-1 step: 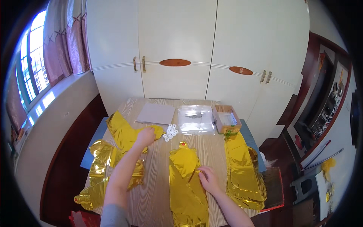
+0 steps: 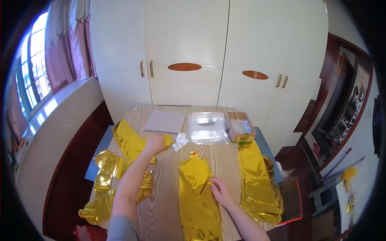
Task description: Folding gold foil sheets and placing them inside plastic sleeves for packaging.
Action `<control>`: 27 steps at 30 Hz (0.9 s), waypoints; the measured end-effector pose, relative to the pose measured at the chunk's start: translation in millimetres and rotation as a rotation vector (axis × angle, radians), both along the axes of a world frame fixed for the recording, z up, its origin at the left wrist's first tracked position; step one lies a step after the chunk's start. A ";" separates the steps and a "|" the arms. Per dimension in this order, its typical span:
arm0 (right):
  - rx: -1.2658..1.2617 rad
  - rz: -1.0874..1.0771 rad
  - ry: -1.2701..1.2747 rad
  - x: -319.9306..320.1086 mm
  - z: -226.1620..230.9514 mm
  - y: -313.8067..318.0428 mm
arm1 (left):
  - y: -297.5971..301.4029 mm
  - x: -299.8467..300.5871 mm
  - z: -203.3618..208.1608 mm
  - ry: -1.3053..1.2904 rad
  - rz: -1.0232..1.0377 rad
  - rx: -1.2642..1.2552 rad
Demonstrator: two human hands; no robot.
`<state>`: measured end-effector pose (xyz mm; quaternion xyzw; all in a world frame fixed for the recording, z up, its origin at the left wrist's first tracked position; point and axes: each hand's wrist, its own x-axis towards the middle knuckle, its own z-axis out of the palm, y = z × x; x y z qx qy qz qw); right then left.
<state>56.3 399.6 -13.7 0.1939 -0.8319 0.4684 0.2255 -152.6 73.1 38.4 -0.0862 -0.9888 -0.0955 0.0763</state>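
Left hand (image 2: 155, 143): fingers curled, resting on crumpled gold foil balloon (image 2: 132, 140) at bench (image 2: 165, 201) ten o'clock; grip unclear. Right hand (image 2: 220, 190): fingers spread flat on folded gold foil balloon (image 2: 197, 193), six o'clock.

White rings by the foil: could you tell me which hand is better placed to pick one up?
Left. The left hand lies right beside the white rings; the right hand rests farther back on the middle gold foil.

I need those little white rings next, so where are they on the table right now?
In the head view, the white rings lie in a small cluster near the table's middle, just right of the left hand and in front of the clear plastic sheet.
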 end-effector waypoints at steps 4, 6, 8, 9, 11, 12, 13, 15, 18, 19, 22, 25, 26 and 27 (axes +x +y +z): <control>-0.022 0.011 -0.037 -4.2 -2.3 -1.3 | 4.1 -78.4 -16.9 0.073 -0.059 -0.065; -0.022 0.013 -0.076 -4.6 0.8 -0.1 | 17.7 -105.2 -21.8 0.104 -0.045 -0.013; -0.009 -0.005 -0.079 -8.3 0.5 4.1 | 44.9 -126.2 -17.4 0.057 0.050 0.002; -0.007 -0.008 -0.090 -8.1 0.1 4.6 | 57.1 -129.5 -14.7 0.027 0.105 0.006; 0.007 -0.016 -0.101 -7.8 2.2 6.8 | 80.1 -136.8 -15.9 -0.024 0.155 0.035; 0.015 -0.015 -0.107 -6.6 4.5 6.8 | 84.3 -138.2 -18.2 -0.054 0.186 0.046; 0.024 -0.015 -0.111 -6.8 5.3 7.1 | 83.3 -145.2 -22.5 -0.069 0.188 0.036; 0.039 -0.011 -0.098 -9.8 1.7 5.8 | 78.6 -159.8 -30.7 -0.103 0.189 0.019; 0.046 -0.008 -0.106 -9.9 2.5 5.3 | 73.7 -164.7 -33.5 -0.072 0.182 0.018; 0.042 -0.005 -0.107 -9.8 3.8 4.5 | 71.9 -162.7 -32.0 -0.022 0.185 0.031; 0.015 0.007 -0.097 -7.3 2.9 3.4 | 64.4 -152.0 -14.4 0.091 0.181 0.017; -0.010 -0.007 -0.063 -8.2 0.1 5.1 | 56.6 -130.9 35.1 0.197 0.155 -0.102; -0.006 -0.026 -0.066 -7.2 -0.9 7.5 | 58.9 -116.6 54.5 0.289 0.147 -0.139; -0.011 -0.026 -0.066 -6.6 1.0 6.4 | 48.4 -106.3 69.9 0.394 0.127 -0.140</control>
